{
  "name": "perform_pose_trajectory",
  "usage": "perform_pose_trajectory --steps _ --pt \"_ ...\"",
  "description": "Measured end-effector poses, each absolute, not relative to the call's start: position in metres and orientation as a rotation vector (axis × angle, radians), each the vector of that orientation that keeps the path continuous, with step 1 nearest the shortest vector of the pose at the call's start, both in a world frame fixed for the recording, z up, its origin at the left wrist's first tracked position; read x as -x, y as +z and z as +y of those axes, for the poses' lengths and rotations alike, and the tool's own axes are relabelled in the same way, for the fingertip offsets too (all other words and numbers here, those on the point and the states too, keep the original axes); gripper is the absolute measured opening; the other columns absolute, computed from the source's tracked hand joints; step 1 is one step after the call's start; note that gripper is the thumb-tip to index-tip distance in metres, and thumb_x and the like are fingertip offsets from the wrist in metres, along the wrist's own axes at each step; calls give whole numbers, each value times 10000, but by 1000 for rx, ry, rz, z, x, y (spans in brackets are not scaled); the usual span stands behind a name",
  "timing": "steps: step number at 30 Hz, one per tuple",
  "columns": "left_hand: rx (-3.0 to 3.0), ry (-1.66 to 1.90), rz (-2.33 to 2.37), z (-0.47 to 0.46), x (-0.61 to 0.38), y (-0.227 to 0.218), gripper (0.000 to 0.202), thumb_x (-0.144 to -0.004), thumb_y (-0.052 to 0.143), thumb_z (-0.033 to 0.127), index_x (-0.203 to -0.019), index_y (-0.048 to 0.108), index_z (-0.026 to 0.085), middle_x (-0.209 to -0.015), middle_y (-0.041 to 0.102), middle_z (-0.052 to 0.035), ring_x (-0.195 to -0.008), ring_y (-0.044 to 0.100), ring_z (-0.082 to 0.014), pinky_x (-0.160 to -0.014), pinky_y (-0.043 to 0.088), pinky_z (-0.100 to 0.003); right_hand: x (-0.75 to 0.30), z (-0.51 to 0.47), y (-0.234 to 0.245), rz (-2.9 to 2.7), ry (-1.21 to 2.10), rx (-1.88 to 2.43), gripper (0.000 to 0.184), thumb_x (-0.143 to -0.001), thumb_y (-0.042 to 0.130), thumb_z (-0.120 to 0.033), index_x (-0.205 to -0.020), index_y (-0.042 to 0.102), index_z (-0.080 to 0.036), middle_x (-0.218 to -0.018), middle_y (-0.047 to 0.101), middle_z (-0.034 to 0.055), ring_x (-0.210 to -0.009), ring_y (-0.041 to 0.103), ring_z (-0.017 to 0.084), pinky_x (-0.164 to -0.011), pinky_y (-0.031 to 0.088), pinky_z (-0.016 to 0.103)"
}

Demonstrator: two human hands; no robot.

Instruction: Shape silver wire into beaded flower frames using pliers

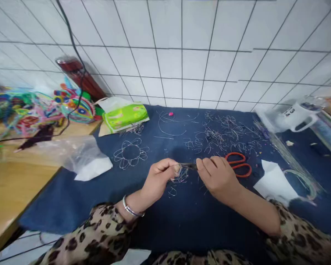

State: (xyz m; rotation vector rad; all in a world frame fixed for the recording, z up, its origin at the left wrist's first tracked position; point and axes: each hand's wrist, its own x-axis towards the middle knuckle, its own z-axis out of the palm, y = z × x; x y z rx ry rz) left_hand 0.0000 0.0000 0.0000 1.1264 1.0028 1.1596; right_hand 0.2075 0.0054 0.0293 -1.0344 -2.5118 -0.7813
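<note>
My right hand (pixel 216 176) is closed round a pair of pliers (pixel 189 166), whose dark metal jaws point left. Those jaw tips meet the fingertips of my left hand (pixel 158 180), which pinch a small piece of thin silver wire (pixel 177 173). Much of this wire is hidden by the fingers. Below and between the hands lies a small heap of bent wire bits (pixel 183 176), with a loose wire loop (pixel 172 192) nearer to me. A flower-shaped wire ring (pixel 131 154) rests on the blue cloth to the left. Red-handled scissors (pixel 241 165) lie just beyond my right hand.
Wire scraps (pixel 220 134) spread across the back of the blue cloth (pixel 176 224). A green tissue pack (pixel 126 117) and a plastic bag (pixel 77 154) lie left, near colourful bands (pixel 30 110). To the right are a white mug (pixel 296 116), white paper (pixel 277 182) and straight wires (pixel 292 162).
</note>
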Motion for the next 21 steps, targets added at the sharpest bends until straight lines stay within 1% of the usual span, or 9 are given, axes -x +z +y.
perform_pose_trajectory --steps 10,13,18,21 --pt "-1085 1164 979 1 0 1 142 -806 621 223 -703 623 125 -560 520 21 -522 409 -65 -517 341 -198 -207 4 27 -2542 -756 1049 253 -837 519 -134 -1076 595 -98 -797 594 72 -727 466 178 -632 360 339" --pt "-1089 1155 976 3 1 1 145 -798 632 227 -700 624 120 -553 520 20 -517 409 -62 -512 339 -194 -207 4 28 -2539 -723 1066 243 -844 516 -154 -1069 592 -104 -793 591 71 -732 472 180 -640 363 340" --pt "-1120 1121 958 4 4 3 134 -799 638 239 -738 640 120 -578 550 10 -522 432 -64 -515 356 -194 -209 5 29 -2528 -598 1096 279 -866 509 -235 -1105 568 -104 -846 598 90 -795 502 205 -688 386 359" --pt "-1156 1097 963 4 5 2 128 -808 630 240 -753 644 125 -577 548 11 -526 442 -66 -520 360 -194 -210 6 28 -2565 -452 1099 267 -888 474 -250 -1092 570 -107 -858 605 94 -816 523 202 -719 398 359"
